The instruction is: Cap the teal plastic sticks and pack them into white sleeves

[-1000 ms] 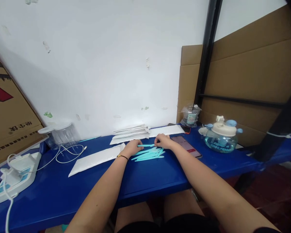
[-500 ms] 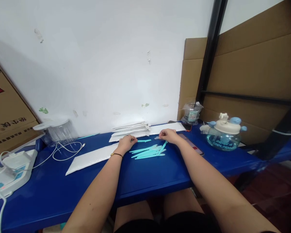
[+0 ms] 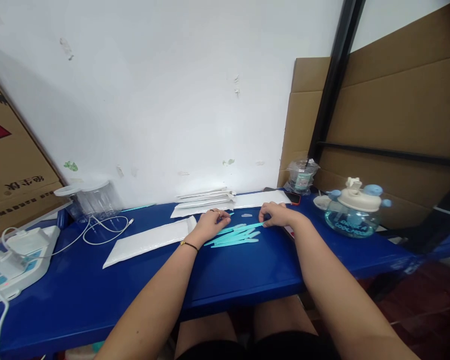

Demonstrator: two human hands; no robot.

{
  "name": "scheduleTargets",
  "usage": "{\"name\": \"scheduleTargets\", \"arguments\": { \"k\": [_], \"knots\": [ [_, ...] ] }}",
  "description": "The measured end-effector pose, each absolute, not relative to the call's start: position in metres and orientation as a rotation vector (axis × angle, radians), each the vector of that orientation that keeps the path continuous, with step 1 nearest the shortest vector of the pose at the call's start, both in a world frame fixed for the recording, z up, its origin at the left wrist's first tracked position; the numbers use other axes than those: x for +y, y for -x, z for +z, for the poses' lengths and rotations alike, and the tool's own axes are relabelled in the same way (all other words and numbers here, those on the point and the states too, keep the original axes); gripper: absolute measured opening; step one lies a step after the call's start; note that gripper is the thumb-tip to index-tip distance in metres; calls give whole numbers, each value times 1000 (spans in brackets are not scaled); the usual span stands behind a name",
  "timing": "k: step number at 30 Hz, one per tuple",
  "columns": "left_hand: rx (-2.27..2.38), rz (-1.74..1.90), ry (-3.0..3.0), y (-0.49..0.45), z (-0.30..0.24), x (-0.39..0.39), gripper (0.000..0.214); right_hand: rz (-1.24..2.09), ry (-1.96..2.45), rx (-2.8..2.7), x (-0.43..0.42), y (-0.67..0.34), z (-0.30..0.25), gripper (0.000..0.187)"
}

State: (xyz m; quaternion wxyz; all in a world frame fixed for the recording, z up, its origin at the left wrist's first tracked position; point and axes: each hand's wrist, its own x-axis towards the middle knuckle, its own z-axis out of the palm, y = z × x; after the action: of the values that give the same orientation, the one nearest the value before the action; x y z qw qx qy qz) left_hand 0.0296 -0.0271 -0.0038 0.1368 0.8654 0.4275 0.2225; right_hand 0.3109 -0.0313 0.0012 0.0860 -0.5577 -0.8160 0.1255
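Several thin turquoise plastic sticks lie in a loose pile on the blue table. My left hand rests at the pile's left end, fingers curled down onto the sticks, a ring on one finger and a bracelet at the wrist. At the right end of the pile, my right hand is closed in a pinch on one turquoise stick. A small pale piece lies between the hands.
White padded envelopes lie left of the hands, with a stack of white packets behind. A phone sits under my right wrist. A blue water jug, a plastic cup, clear jars, a white cable and a white device stand around.
My right hand slid right along the pile and now pinches a stick's end. My left hand shifted slightly right onto the sticks. The camera turned a little left.
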Motion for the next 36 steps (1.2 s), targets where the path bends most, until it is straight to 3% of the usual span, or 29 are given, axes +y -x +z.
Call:
{"name": "scheduleTargets", "arguments": {
  "k": [7,13,18,23,29,36],
  "knots": [
    [1127,552,-2685,-55,-1,-45,42,791,1332,-2262,-38,-300,10,18],
    [1365,484,-2710,-38,0,-26,34,733,1196,-2119,-22,-280,-5,23],
    [1680,411,-2600,-10,-4,-8,27,458,1440,-2047,-12,-282,-20,11],
    [1676,507,-2571,-5,-4,-10,34,210,1469,-2167,-18,-262,-19,12],
    [1451,333,-2574,-18,-3,-17,25,257,1444,-2314,-21,-236,-21,15],
    [1637,434,-2570,-12,-6,-6,14,297,1512,-2201,-16,-261,-15,18]
  ]
}}
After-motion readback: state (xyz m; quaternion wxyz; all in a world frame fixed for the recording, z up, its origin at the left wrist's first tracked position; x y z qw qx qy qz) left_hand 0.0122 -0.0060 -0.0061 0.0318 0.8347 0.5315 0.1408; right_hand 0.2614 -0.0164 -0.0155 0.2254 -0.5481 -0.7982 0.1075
